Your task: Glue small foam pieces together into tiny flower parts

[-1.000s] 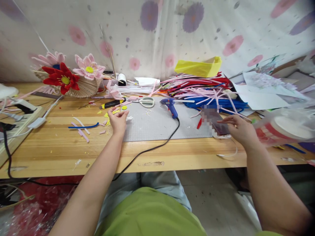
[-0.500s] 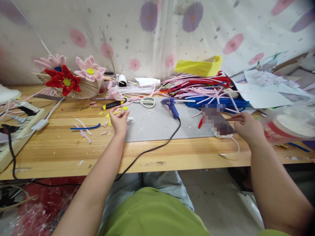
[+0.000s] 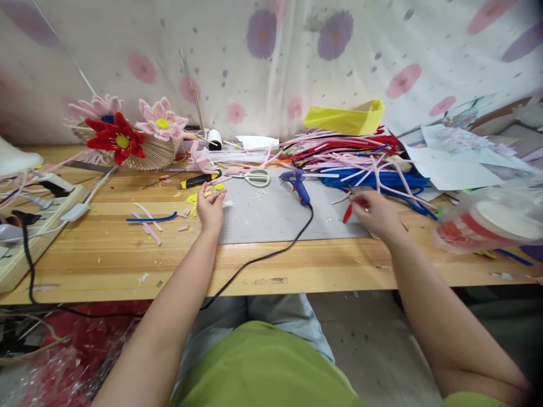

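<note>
The left hand [image 3: 211, 209] rests at the left edge of the grey mat [image 3: 263, 223], its fingers loosely curled and the thumb a little apart from them; whether anything small is pinched there I cannot tell. Just beyond it lies a yellow disc [image 3: 219, 187], with a white scrap [image 3: 228, 203] beside the thumb. The right hand [image 3: 377, 215] is over the mat's right end, fingers bent inward, right next to a small red piece [image 3: 347, 213]; whether they grip it I cannot tell. Between the hands, near the back of the mat, lies a blue glue gun [image 3: 297, 183], its black cord [image 3: 271, 255] running across the desk [image 3: 322, 271] and over the front edge. Scissors [image 3: 257, 178] lie to the gun's left, a heap of blue stems [image 3: 377, 179] behind the right hand, and a lidded tub [image 3: 479, 229] in clear plastic farther right
</note>
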`<state>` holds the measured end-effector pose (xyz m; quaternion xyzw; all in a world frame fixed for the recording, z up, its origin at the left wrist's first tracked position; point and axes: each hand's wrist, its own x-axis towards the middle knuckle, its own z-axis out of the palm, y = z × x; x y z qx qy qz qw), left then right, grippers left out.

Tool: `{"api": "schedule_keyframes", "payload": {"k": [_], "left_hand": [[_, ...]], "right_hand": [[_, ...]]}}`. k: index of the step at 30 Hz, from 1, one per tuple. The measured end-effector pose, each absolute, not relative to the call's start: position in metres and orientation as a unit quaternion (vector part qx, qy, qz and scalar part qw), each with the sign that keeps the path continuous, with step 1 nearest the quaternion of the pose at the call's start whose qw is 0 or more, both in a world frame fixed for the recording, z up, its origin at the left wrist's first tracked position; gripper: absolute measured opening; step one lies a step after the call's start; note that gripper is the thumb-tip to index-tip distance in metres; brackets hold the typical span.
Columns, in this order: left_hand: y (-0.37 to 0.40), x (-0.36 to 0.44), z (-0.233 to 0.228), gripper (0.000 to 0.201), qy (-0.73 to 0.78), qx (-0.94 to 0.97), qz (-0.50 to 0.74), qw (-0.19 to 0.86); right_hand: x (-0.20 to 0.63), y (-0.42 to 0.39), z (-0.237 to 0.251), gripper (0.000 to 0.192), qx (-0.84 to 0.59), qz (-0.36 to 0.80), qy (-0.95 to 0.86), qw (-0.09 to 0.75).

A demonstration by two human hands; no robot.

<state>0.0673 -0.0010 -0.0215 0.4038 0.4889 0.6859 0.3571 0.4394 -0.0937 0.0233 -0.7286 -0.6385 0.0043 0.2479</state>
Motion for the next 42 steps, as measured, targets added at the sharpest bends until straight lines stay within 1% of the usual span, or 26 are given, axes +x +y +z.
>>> {"api": "schedule_keyframes", "payload": {"k": [5, 8, 11, 14, 17, 19, 21, 24, 28, 30, 32, 37, 40, 42], "left_hand": [[-0.006, 0.068, -0.017, 0.058, 0.524, 0.452, 0.649, 0.316], [-0.009, 0.068, -0.016, 0.058, 0.542, 0.497, 0.616, 0.282], [-0.014, 0.070, -0.014, 0.061, 0.546, 0.540, 0.589, 0.252], [-0.018, 0.071, -0.013, 0.066, 0.545, 0.566, 0.571, 0.237], [-0.018, 0.071, -0.013, 0.073, 0.546, 0.571, 0.565, 0.239], [-0.018, 0.070, -0.013, 0.077, 0.545, 0.570, 0.566, 0.240], [-0.017, 0.069, -0.013, 0.079, 0.546, 0.572, 0.564, 0.235], [-0.017, 0.069, -0.013, 0.082, 0.556, 0.584, 0.550, 0.218], [-0.018, 0.070, -0.012, 0.085, 0.567, 0.596, 0.532, 0.202], [-0.019, 0.071, -0.012, 0.085, 0.566, 0.594, 0.533, 0.205], [-0.019, 0.072, -0.012, 0.085, 0.558, 0.594, 0.541, 0.208], [-0.021, 0.074, -0.010, 0.078, 0.527, 0.601, 0.562, 0.212], [-0.020, 0.073, -0.009, 0.075, 0.537, 0.595, 0.559, 0.213], [-0.020, 0.072, -0.008, 0.077, 0.548, 0.591, 0.553, 0.211]], "right_hand": [[0.332, -0.073, 0.025, 0.014, -0.582, 0.091, -0.741, 0.322], [0.273, -0.054, 0.027, 0.009, -0.531, 0.157, -0.759, 0.343], [0.231, -0.028, 0.025, 0.006, -0.498, 0.239, -0.740, 0.383], [0.207, -0.003, 0.018, 0.008, -0.491, 0.325, -0.683, 0.432], [0.199, 0.008, 0.011, 0.010, -0.487, 0.385, -0.646, 0.444], [0.199, 0.006, 0.009, 0.009, -0.480, 0.398, -0.650, 0.434], [0.200, 0.001, 0.010, 0.013, -0.480, 0.381, -0.669, 0.421], [0.198, -0.006, 0.013, 0.021, -0.493, 0.324, -0.695, 0.411], [0.191, -0.009, 0.015, 0.016, -0.520, 0.254, -0.710, 0.400], [0.189, -0.007, 0.013, 0.017, -0.522, 0.245, -0.710, 0.404], [0.190, -0.003, 0.010, 0.018, -0.517, 0.271, -0.690, 0.428], [0.197, 0.015, -0.002, 0.023, -0.503, 0.407, -0.569, 0.508], [0.200, 0.016, -0.003, 0.021, -0.475, 0.440, -0.565, 0.512], [0.200, 0.010, 0.001, 0.020, -0.453, 0.424, -0.607, 0.497]]}}
